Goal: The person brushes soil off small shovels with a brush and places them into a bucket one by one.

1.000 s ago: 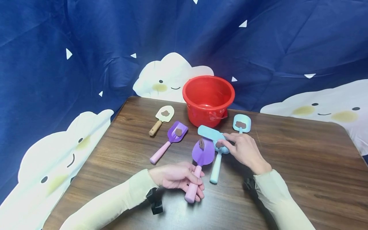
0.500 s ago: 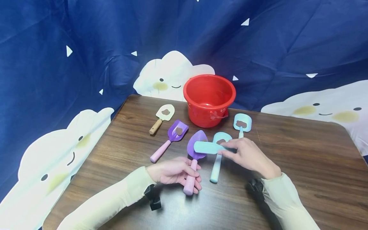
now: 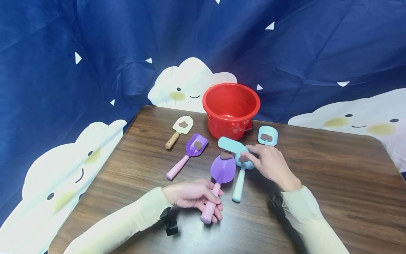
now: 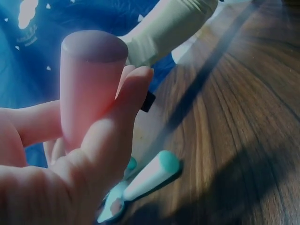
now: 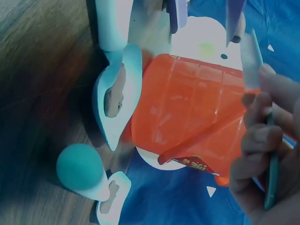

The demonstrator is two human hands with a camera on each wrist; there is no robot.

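In the head view my left hand grips the pink handle of a purple toy shovel, held above the table. A brown clay-like lump lies at the far end of its blade. My right hand pinches a light blue flat scraper, whose rounded end points left, just beyond the lump. Under the scraper, a light blue toy shovel with another brown lump is partly hidden. The left wrist view shows the pink handle between thumb and fingers. Curled fingers hold the scraper in the right wrist view.
A red bucket stands at the table's back. Left of it lie a cream shovel with a wooden handle and a second purple shovel, both bearing brown lumps. Another light blue shovel lies behind my right hand.
The scraper has swung off the purple shovel's blade toward the bucket, my right hand moving slightly away from me. The shovel has shifted slightly toward me, and its brown lump shows again.
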